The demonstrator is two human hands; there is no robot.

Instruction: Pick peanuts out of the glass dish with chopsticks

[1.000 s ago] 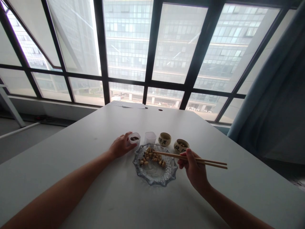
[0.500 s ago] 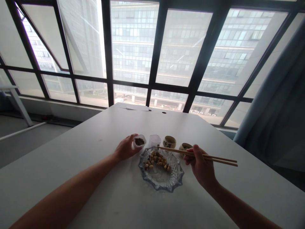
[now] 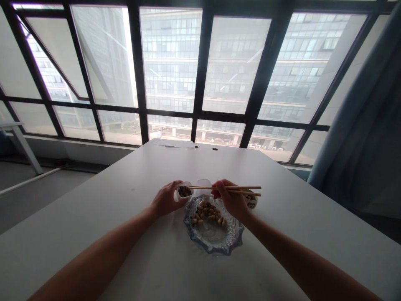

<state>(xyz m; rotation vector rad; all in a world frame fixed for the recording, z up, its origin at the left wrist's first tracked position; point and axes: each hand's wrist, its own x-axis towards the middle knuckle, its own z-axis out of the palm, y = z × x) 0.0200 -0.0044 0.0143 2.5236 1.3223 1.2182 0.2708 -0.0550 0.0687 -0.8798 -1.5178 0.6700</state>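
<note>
My left hand (image 3: 168, 198) is wrapped round a small clear plastic cup (image 3: 189, 197) with dark seeds (image 3: 184, 191) in it. A pair of wooden chopsticks (image 3: 242, 187) is gripped in my right hand (image 3: 230, 196), their tips over the seeds inside the cup. Whether the tips hold anything is too small to tell. Just below both hands sits a scalloped glass dish (image 3: 212, 249), holding a heap of light brown nuts (image 3: 209, 214) with darker bits among them. Another clear plastic cup (image 3: 204, 183) stands behind the dish, partly covered by the chopsticks and my right hand.
To the right of my right hand is a small ceramic cup (image 3: 252, 203) with dark lettering and something in it. The white table (image 3: 131, 238) stretches toward the windows. A blue-grey curtain (image 3: 351, 146) hangs at the right.
My right hand has moved left with the chopsticks, bringing their tips from above the dish's far rim to the seed cup. It now hides one ceramic cup. My left hand stays on its cup.
</note>
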